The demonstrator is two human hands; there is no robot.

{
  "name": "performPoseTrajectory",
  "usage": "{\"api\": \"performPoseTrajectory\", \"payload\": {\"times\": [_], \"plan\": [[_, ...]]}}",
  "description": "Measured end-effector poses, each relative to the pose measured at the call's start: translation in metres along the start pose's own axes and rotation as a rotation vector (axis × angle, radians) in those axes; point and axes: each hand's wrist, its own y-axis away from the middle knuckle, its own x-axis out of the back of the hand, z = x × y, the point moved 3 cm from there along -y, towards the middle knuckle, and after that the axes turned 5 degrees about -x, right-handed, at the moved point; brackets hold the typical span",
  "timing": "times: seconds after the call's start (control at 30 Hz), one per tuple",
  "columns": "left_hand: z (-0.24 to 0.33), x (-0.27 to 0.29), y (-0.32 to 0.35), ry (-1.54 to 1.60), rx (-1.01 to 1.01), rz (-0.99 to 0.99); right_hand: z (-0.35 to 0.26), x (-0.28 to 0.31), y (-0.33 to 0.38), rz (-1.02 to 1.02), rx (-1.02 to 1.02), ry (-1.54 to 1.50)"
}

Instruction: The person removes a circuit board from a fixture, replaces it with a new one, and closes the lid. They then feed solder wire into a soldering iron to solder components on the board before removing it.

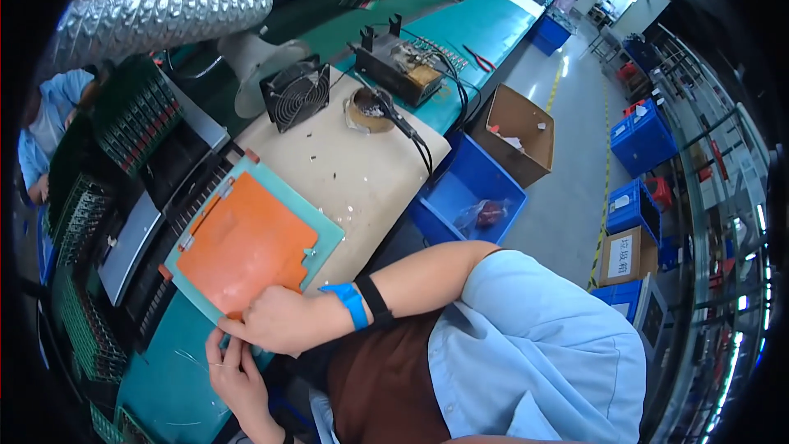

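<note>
At the near corner of an orange panel (242, 230), the right hand (283, 321) is held with its fingers bent; whether anything is gripped cannot be told. Just beside it, the left hand (240, 382) is held with fingers curled, its grip likewise unclear. The panel is framed by a teal fixture (326, 236) on the tabletop (168, 378).

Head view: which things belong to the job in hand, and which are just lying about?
Apparently in the job:
orange panel, right fingers at its near edge
pale green frame around it
left fingers close by; grip unclear

Seemingly lying about, away from both hands:
black fan
red-handled pliers
cardboard box
blue bin
</note>
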Motion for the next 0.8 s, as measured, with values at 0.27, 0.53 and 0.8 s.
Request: {"api": "performPoseTrajectory", "payload": {"times": [0.27, 0.53, 0.8], "plan": [[-0.015, -0.006, 0.001, 0.097, -0.059, 0.102, 0.019, 0.008, 0.004, 0.003, -0.035, -0.382], [-0.008, 0.001, -0.012, 0.221, 0.370, 0.287, 0.106, 0.050, 0.062, 0.372, -0.464, -0.031], [-0.053, -0.024, -0.042, 0.580, 0.589, 0.024, 0.122, 0.049, 0.059, 0.292, -0.610, -0.128]]}}
